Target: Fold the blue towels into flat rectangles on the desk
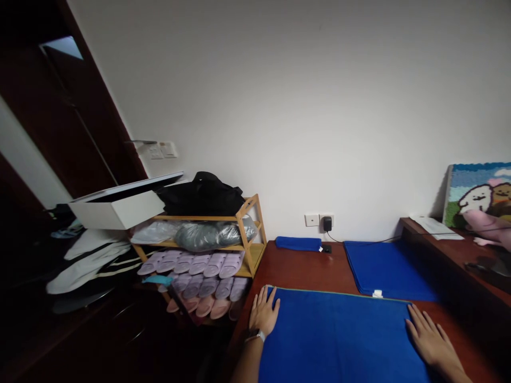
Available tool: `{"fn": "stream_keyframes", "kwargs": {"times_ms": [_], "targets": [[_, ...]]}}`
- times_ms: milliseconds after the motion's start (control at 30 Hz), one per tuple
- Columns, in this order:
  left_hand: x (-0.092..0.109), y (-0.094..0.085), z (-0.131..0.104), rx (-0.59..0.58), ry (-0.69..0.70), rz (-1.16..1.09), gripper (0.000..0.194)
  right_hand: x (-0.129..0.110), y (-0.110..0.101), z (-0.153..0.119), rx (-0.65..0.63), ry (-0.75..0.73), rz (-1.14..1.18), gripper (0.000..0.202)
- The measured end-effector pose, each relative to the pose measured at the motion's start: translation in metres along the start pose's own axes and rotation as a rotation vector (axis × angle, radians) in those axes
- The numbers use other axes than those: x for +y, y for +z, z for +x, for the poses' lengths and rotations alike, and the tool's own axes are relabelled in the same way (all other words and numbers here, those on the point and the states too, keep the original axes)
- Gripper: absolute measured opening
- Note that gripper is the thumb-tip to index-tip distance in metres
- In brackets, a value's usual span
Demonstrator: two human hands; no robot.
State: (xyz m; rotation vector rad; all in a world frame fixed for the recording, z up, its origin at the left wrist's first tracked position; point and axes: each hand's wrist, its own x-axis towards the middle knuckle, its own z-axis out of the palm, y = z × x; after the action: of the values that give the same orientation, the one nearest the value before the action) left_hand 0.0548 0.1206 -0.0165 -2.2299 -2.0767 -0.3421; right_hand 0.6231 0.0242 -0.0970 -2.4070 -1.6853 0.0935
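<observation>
the spread cloth [343,335], blue and laid out flat on the counter [303,271], is nearest; its near edge runs out of view. the left hand [264,313], with a watch [255,334] at the wrist, rests palm down at the far left corner of the spread cloth, its fingers fanned. the right hand [431,338] lies at the far right corner, fingers loosely parted and thumb toward the middle. both look wide and flat, gripping nothing; how hard they press i cannot tell. the step in hand seems to be smoothing and squaring this piece, and a faint crease runs along its middle. the next move, i'd judge, calls for keeping those far corners even, then either a last sweep outward or a light pinch of the edge to fold it.

beyond the right part of the spread cloth lies a folded blue stack [389,271], with a white label [377,293] on its near side. farther off, beyond its left part, is a narrow blue bundle [298,243]. behind that, a black plug [327,224] sits in the wall [279,106].
</observation>
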Motion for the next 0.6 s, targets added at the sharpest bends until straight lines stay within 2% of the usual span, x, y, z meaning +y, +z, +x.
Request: {"fn": "stream_keyframes", "kwargs": {"times_ms": [200,600], "targets": [[-0.002,0.0033,0.0011,0.002,-0.001,-0.003,0.056,-0.0054,-0.0088,-0.0023,-0.031,0.013,0.004,0.083],[-0.0008,0.0032,0.0013,0.011,-0.002,0.008,0.055,-0.0062,-0.0053,-0.0016,-0.009,0.02,-0.016,0.081]]}}
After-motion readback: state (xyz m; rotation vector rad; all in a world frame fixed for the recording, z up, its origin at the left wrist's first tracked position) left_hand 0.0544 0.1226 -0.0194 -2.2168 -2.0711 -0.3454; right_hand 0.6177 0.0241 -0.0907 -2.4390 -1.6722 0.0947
